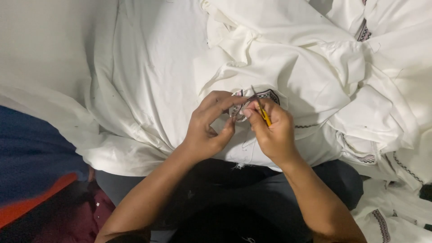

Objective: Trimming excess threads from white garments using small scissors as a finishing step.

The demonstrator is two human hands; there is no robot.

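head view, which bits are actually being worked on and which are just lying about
In hand:
- white garment with the dark embroidered trim
- yellow-handled tool, pinched in the right hand
- left hand, holding the trim

Lying about:
- more white garments heaped at right
- white cloth spread at left
- blue and orange fabric at lower left

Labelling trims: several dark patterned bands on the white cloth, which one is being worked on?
The curved band at centre, pinched between left hand and right hand. The others lie untouched at the right edge.
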